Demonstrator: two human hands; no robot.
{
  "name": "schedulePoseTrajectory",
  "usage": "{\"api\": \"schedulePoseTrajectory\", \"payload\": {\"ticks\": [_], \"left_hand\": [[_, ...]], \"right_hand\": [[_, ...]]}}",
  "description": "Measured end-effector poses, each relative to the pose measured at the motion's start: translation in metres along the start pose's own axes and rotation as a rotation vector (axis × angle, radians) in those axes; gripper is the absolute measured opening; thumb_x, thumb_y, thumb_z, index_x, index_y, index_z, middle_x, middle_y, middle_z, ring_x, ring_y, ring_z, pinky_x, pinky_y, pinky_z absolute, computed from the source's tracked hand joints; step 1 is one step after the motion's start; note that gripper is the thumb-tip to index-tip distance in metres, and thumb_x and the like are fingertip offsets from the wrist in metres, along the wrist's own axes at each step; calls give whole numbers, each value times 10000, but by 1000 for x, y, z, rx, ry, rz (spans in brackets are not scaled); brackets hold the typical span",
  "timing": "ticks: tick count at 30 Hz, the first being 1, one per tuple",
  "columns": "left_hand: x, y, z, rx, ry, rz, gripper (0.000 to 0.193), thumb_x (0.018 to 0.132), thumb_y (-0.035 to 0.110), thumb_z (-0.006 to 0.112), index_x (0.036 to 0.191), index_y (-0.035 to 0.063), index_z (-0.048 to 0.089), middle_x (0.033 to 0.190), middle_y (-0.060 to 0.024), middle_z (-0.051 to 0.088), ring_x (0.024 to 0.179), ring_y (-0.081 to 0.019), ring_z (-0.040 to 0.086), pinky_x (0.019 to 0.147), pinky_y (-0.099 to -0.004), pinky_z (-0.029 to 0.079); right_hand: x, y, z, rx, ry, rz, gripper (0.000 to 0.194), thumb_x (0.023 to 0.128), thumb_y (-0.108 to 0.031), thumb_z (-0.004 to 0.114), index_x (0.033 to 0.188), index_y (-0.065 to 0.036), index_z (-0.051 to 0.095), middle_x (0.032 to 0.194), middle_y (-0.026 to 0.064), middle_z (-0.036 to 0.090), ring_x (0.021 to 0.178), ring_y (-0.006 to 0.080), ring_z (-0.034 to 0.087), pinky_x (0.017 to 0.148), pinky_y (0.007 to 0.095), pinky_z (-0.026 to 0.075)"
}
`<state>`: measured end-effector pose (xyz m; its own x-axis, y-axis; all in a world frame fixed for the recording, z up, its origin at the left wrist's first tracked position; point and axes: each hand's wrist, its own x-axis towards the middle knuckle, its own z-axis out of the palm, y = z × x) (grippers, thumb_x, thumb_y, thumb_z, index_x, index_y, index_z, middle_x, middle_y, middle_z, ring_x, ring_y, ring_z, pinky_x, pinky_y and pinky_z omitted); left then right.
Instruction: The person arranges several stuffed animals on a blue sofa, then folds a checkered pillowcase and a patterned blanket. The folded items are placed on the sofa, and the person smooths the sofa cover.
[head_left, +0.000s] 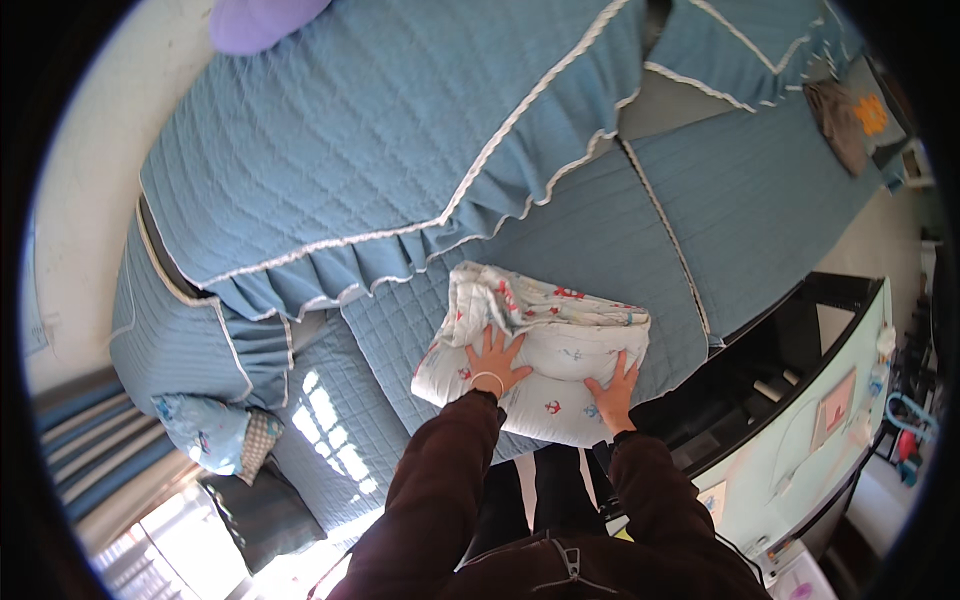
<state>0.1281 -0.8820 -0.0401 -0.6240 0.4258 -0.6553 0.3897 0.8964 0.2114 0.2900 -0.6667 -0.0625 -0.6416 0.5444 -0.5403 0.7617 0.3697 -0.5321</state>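
Observation:
Before me a folded white quilt printed with red and blue anchors lies on the blue quilted sofa cover. Its far side is a thicker, bunched fold with red and blue motifs. My left hand presses flat on the quilt's left half, fingers spread, a bracelet at the wrist. On the right half rests my right hand, thumb and fingers apart, near the quilt's right edge. Neither hand grips the fabric as far as I can see; both palms are hidden.
The covered sofa backrest with its white-trimmed ruffle rises beyond. At left are a blue cushion and a dark cushion. A black-edged table borders the seat at right. Brown cloth lies at the far right end.

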Motion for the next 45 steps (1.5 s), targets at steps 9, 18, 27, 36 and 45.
{"api": "schedulePoseTrajectory", "payload": {"ticks": [9,18,27,36,45], "left_hand": [[-37,-117,4,-476,397,-313,861,760,524,654,1445,163,276,1440,-164,337,1339,-357,312,1078,-505,260],[-91,-117,75,-1485,-239,-394,988,631,678,700,1352,49,456,1260,-160,564,1140,-295,555,960,-386,424],[-338,-94,147,-2050,-164,-650,665,804,496,669,1209,-22,573,1127,-130,637,958,-254,647,840,-351,516],[-602,-219,149,-2314,585,-816,558,866,408,633,1171,-52,555,1061,-157,653,851,-259,674,741,-332,554],[-746,-526,-72,-1467,2186,-430,515,929,239,555,1397,104,386,1239,-103,541,1110,-175,533,912,-305,428]], "right_hand": [[-9,14,-6,545,86,-47,1015,733,-152,774,1455,38,86,1458,178,231,1321,268,281,1093,364,242],[-17,-25,-67,608,-464,356,903,844,-294,698,1480,-75,96,1417,146,364,1230,312,427,974,439,400],[-107,-148,-75,77,-645,255,755,794,-109,724,1400,1,288,1309,184,486,1151,314,519,925,390,455],[-292,-353,141,81,-1057,-722,675,724,-305,791,1249,-7,489,1152,139,598,1034,277,585,878,375,457],[-444,-697,258,789,-1134,-751,607,847,-252,690,1326,-33,390,1146,113,562,968,193,576,821,335,478]]}}
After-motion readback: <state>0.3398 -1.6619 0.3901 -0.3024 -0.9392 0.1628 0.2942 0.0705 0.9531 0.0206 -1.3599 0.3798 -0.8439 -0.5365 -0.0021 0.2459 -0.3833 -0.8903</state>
